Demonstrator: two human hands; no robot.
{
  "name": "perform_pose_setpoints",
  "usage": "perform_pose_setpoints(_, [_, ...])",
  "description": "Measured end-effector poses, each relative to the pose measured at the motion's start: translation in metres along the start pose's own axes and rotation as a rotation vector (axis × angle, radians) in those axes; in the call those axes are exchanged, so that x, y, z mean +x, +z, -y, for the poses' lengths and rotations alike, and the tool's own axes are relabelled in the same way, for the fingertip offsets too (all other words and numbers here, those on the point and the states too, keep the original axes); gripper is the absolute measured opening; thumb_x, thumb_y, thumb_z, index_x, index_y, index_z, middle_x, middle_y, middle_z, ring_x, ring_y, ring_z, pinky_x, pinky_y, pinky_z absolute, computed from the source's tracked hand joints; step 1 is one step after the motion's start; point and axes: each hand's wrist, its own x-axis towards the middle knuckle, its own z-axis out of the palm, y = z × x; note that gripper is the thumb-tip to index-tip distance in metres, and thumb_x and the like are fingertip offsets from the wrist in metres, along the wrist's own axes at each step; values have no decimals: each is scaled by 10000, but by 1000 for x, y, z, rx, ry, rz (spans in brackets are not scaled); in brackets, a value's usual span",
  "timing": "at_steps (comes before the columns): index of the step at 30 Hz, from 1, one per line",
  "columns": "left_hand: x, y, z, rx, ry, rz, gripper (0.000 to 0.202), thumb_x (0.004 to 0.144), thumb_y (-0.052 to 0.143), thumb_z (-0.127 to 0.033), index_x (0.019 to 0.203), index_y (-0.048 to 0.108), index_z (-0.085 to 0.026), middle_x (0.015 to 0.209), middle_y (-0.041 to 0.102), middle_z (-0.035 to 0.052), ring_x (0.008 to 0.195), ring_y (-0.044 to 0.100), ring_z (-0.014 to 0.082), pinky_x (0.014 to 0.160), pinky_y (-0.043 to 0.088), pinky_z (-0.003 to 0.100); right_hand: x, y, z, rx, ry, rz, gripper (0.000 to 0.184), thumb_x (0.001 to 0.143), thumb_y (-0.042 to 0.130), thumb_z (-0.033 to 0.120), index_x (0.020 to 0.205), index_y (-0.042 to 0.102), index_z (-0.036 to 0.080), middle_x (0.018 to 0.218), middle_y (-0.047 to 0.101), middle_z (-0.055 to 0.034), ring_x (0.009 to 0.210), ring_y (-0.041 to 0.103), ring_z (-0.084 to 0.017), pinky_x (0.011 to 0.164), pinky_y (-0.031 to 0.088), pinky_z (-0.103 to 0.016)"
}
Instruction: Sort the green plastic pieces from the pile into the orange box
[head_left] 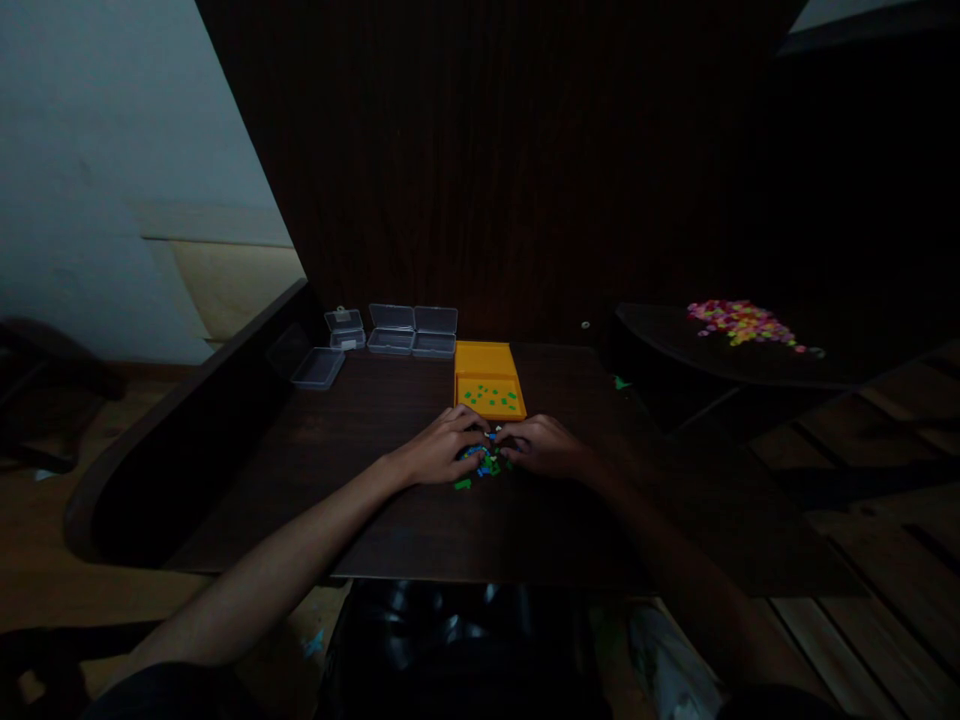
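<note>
A loose pile of small blue, green and white plastic pieces (487,464) lies on the dark table, right in front of an open yellow box (481,358). From the left side my left hand (444,446) reaches into the pile, its fingers spread and their tips touching the pieces. Opposite it, my right hand (546,446) curves in with thumb and fingers apart at the pile's right edge. I make out nothing gripped in either hand, though the fingertips partly cover the pieces. Several green pieces (487,391) are scattered inside the box. One green piece (463,484) lies nearer to me.
Open clear plastic cases (412,342) stand at the back left, with a flat clear lid (319,368) beside them. A heap of pink and yellow pieces (742,322) rests on a raised dark surface at right. The table (300,500) has a raised left side panel (187,440).
</note>
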Motion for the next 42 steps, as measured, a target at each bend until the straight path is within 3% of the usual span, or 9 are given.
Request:
perform_pose_setpoints(8, [2,1,-1,-75,-45,6,155,915,528,-233,981,664,-196,1128,618,71,1108,501,228,1013,415,397,2,0,0,87,-37,21,142,861,583,217,901,718,197,647,618,21,534,477,-96,563,312,-212])
perform_pose_setpoints(19, [1,2,1,-72,-53,0,143,889,562,-220,991,657,-187,1115,617,68,1110,500,227,1019,410,384,1,-2,6,37,21,52,156,860,601,252,974,696,206,661,600,25,576,503,-107,589,325,-216])
perform_pose_setpoints(27, [2,4,2,-73,-56,-5,148,912,528,-227,967,659,-185,1099,622,68,1085,506,224,1009,411,382,3,1,7,90,-9,19,129,900,545,239,885,665,192,683,607,17,569,499,-102,579,322,-220])
perform_pose_setpoints(34, [2,0,-3,-115,-41,-12,148,934,510,-232,952,651,-190,1066,633,63,1062,510,210,992,421,370,3,-2,5,134,27,-35,133,920,530,276,923,631,189,618,549,46,536,483,-99,549,304,-213])
perform_pose_setpoints(42, [4,-5,-8,-140,-57,-27,208,977,436,-286,979,621,-191,1001,639,61,1023,530,202,972,437,381,3,0,-2,152,44,-133,170,928,500,294,910,613,169,660,567,19,579,502,-110,552,339,-216])
